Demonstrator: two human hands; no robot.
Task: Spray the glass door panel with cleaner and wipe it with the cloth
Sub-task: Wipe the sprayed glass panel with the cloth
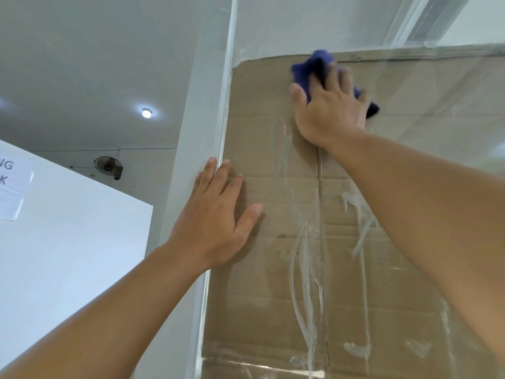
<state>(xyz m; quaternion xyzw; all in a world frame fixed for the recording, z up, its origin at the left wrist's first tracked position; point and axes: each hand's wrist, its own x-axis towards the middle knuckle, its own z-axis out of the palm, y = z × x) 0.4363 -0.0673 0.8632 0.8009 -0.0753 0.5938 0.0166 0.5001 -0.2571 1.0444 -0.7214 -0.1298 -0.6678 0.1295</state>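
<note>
Right hand (332, 110) fingers spread pressing purple cloth (314, 67) on glass door panel (273, 187), left hand (216, 214) flat, fingers straight

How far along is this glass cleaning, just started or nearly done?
Roughly midway. Spraying looks done: cleaner streaks run down the glass door panel, and no spray bottle is in view. Wiping is in hand: the right hand presses a blue cloth high on the glass, while the left hand rests flat near its edge. Left: the wet streaks lower down.

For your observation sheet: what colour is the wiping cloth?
Blue-purple; the cloth shows best in the head view.
</note>
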